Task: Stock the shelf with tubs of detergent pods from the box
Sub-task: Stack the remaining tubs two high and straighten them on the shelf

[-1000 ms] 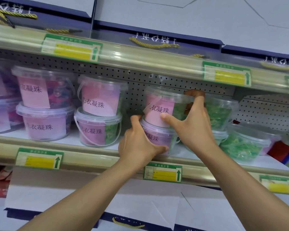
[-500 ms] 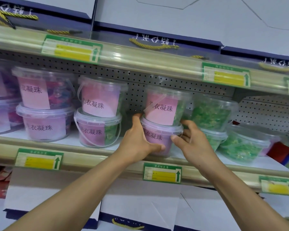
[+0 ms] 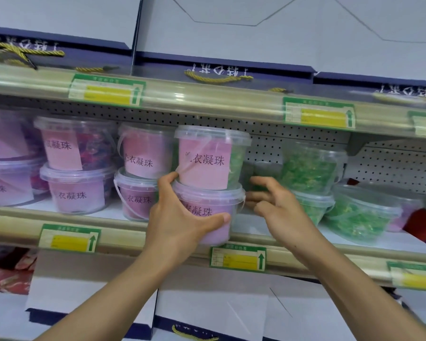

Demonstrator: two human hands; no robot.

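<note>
Far left of the shelf [image 3: 123,214]: two-high stacks of lidded tubs with pink labels [image 3: 76,166], seated and untouched, same places as a second ago.

Left hand [image 3: 182,217]: grip wrapped around the lower purple tub [image 3: 212,215], thumb across its front, fingertips up by the base of the upper tub [image 3: 207,158] stacked on it. This hold has not let go across the last second. The pair now sits further left, close against the neighbouring stack, where half a second ago a clear gap of pegboard showed between them. The lower tub's front appears to overhang the shelf lip, so the stack looks drawn forward as well.

Right hand [image 3: 278,207]: a second ago it clasped the upper tub's lid and side; since then it has dropped away. Now fingers loosely curled, holding nothing, fingertips just beside the lower tub's right rim.

Right of that: green-pod tubs [image 3: 310,168], well apart from the moved stack, a wider gap opened between.

Reading: placement of this pair seems nearly done; the shift is likely closing ranks and freeing room. The box is not in view.
</note>
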